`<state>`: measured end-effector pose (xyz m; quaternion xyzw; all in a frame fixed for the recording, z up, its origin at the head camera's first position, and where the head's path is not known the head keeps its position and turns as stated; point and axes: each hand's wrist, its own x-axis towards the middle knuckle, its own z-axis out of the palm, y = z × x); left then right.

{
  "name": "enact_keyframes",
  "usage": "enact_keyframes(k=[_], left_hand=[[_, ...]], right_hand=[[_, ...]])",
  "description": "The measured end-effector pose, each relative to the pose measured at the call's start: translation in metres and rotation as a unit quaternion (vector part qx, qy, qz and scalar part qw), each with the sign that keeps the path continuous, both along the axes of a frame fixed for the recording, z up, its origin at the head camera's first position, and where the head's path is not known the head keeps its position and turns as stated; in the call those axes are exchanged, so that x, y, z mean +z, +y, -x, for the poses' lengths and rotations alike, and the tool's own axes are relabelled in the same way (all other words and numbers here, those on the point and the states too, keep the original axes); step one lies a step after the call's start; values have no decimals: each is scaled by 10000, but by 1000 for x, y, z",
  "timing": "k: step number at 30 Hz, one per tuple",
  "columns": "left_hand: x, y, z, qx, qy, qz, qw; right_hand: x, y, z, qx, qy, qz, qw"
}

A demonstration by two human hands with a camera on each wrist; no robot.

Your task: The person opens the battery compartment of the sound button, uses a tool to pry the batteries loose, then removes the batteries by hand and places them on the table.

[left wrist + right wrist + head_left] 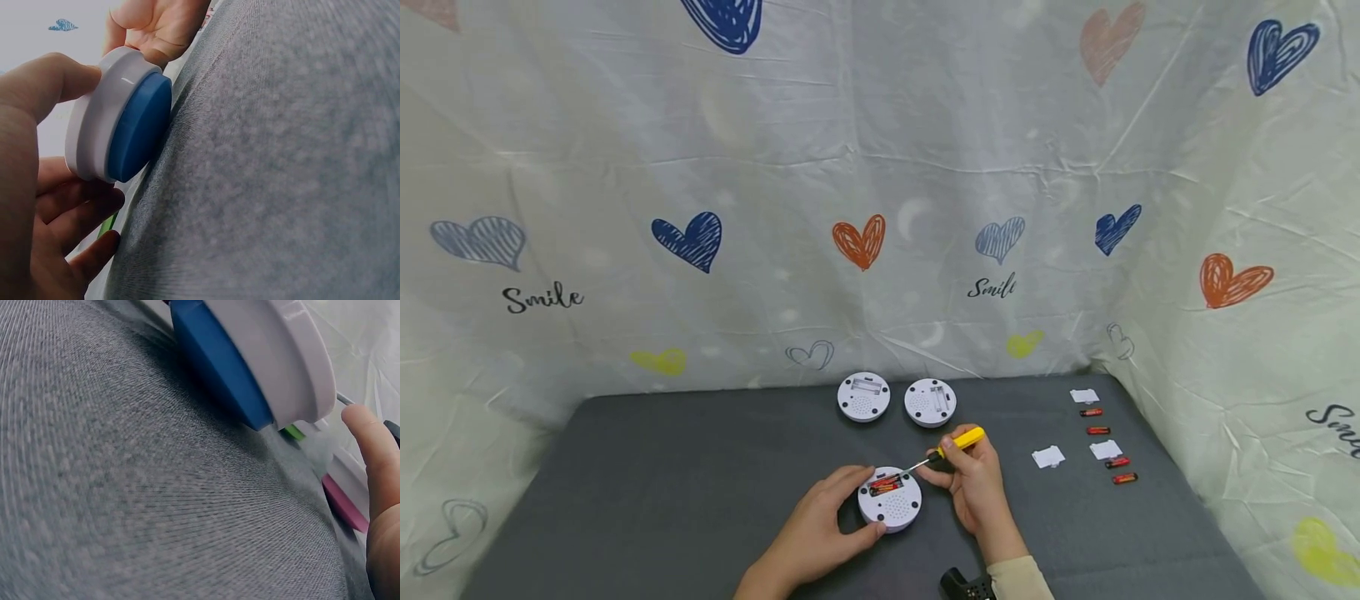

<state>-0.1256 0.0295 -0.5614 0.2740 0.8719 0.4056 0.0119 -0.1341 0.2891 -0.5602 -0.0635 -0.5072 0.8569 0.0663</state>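
A round white buzzer [898,510] lies upside down near the table's front, its blue dome [140,128] facing the cloth. My left hand [816,525] grips its rim, thumb on the near side and fingers on the far side. Two red-and-black batteries [886,485] sit in its uncovered compartment. Between thumb and fingers, my right hand [977,487] holds a screwdriver [964,441] with a yellow and black handle. Its metal shaft slants down to the left, the tip right at the batteries' right end. In the right wrist view a finger [378,456] extends beside the buzzer.
Two more upturned buzzers, one on the left [863,397] and one on the right [930,403], stand behind with compartments uncovered. White battery covers [1048,457] and several loose batteries [1124,478] lie at the right. A patterned curtain [760,308] hangs behind the grey table [700,475].
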Motion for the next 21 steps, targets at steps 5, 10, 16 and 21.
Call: enact_keyframes(k=[5,10,16,21], left_hand=[[1,0,0,-3,-24,42,10000],[1,0,0,0,32,-12,10000],[0,0,-2,61,217,24,9997],[-1,-1,-3,59,398,-10,9992]], right_hand=[[1,0,0,-117,61,22,9999],[2,0,1,-268,179,-61,9995],[8,5,0,-457,525,-444,9966],[14,14,-3,-606,627,-882,9923]])
